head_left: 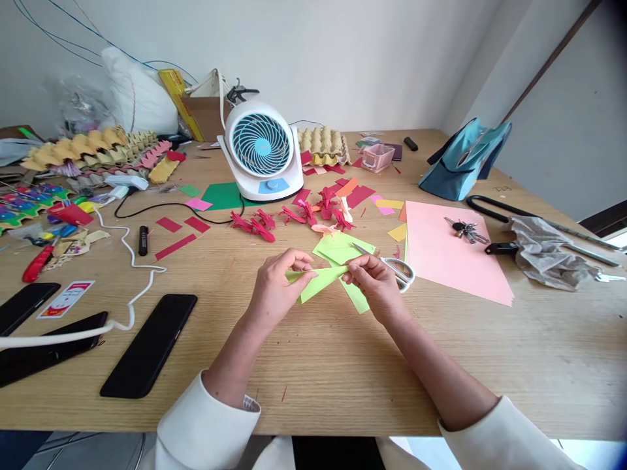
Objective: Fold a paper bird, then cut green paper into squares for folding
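Between my two hands is a piece of light green paper (321, 281), with a folded upper edge. My left hand (278, 287) pinches its left end between thumb and fingers. At the right end, the fingertips of my right hand (376, 284) are closed on the same paper. More light green sheets (343, 248) lie just behind it, and one strip (356, 297) shows below. Scissors (404, 273) with white handles lie partly behind my right hand, blades on the green sheets. Several folded red paper figures (262, 225) sit farther back.
A white fan (262, 147) stands at the back. Pink paper (450, 254) with keys (467, 230) on it lies to the right, near a blue bag (463, 163). Black phones (149, 346) and a white cable (128, 241) are on the left. Egg trays (323, 140) sit behind.
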Action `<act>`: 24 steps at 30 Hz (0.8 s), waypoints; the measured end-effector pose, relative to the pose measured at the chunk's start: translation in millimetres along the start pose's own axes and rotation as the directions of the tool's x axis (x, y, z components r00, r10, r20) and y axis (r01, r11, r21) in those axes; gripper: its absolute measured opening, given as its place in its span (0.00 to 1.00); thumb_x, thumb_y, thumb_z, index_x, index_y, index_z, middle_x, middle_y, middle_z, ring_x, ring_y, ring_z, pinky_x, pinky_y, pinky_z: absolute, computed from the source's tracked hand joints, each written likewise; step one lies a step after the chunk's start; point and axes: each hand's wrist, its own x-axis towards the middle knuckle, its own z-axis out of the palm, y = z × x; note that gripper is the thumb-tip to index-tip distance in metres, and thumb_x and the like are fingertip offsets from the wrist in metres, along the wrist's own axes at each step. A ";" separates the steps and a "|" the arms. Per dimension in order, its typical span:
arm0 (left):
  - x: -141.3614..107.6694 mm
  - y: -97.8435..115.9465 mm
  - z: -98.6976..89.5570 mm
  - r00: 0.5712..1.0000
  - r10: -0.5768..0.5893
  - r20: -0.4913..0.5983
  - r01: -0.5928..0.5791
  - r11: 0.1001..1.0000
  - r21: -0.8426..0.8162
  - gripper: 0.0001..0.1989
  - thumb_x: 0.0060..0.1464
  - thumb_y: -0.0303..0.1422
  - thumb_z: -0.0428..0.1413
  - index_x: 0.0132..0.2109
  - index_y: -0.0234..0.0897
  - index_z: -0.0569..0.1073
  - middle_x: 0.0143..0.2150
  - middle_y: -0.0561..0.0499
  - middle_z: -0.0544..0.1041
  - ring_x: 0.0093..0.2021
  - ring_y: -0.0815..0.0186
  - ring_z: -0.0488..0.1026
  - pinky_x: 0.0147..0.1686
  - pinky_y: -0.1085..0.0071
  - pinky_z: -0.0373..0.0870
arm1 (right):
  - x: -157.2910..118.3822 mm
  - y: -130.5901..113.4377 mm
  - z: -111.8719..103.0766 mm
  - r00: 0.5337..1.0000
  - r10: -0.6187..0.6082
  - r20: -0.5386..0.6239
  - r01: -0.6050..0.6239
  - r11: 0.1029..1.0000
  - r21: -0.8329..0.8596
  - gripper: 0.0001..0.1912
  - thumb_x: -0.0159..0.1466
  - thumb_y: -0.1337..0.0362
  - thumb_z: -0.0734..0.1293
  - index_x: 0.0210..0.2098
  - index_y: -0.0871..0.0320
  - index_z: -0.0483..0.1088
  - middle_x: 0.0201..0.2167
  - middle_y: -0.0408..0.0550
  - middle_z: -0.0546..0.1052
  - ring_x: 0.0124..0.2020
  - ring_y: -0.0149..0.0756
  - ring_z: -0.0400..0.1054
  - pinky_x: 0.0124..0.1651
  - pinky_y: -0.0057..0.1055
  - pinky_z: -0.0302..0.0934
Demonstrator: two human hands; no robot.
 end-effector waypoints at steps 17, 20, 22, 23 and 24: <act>2.0 2.6 -5.0 0.996 0.083 0.042 -0.086 0.994 0.074 0.09 0.53 0.28 0.62 0.42 0.42 0.73 0.32 0.56 0.81 0.38 0.63 0.77 0.45 0.64 0.65 | 2.0 -3.7 0.2 0.998 0.019 0.068 -0.019 1.000 -0.005 0.12 0.56 0.56 0.75 0.32 0.55 0.72 0.25 0.40 0.74 0.27 0.30 0.70 0.35 0.30 0.65; 1.3 5.4 -5.5 0.993 0.103 0.064 -0.108 0.990 0.090 0.09 0.54 0.27 0.62 0.42 0.41 0.73 0.32 0.57 0.80 0.39 0.63 0.76 0.46 0.65 0.64 | 2.0 -6.1 0.9 0.994 0.010 0.108 0.001 0.995 -0.097 0.14 0.55 0.55 0.75 0.34 0.56 0.72 0.28 0.42 0.73 0.28 0.30 0.67 0.33 0.29 0.63; 0.5 7.7 -5.8 0.990 0.116 0.085 -0.125 0.986 0.108 0.09 0.55 0.27 0.61 0.43 0.42 0.73 0.33 0.57 0.80 0.40 0.64 0.76 0.47 0.65 0.63 | 1.7 -5.6 0.4 0.990 0.009 0.138 0.017 0.983 -0.185 0.14 0.56 0.54 0.74 0.35 0.57 0.73 0.30 0.43 0.74 0.28 0.29 0.65 0.31 0.28 0.61; 0.1 8.8 -5.9 0.988 0.125 0.094 -0.136 0.984 0.115 0.09 0.55 0.27 0.61 0.43 0.42 0.73 0.33 0.57 0.80 0.40 0.64 0.75 0.47 0.65 0.62 | 1.5 -4.7 -0.1 0.988 0.004 0.152 0.031 0.973 -0.229 0.14 0.57 0.54 0.74 0.36 0.57 0.73 0.31 0.44 0.74 0.29 0.29 0.65 0.31 0.28 0.60; -0.3 9.7 -6.0 0.986 0.135 0.102 -0.147 0.982 0.120 0.09 0.55 0.27 0.61 0.43 0.42 0.72 0.33 0.58 0.80 0.40 0.64 0.75 0.47 0.65 0.62 | 1.3 -3.4 -0.6 0.987 -0.006 0.162 0.050 0.962 -0.270 0.14 0.58 0.54 0.73 0.36 0.57 0.73 0.32 0.44 0.74 0.29 0.29 0.64 0.31 0.28 0.59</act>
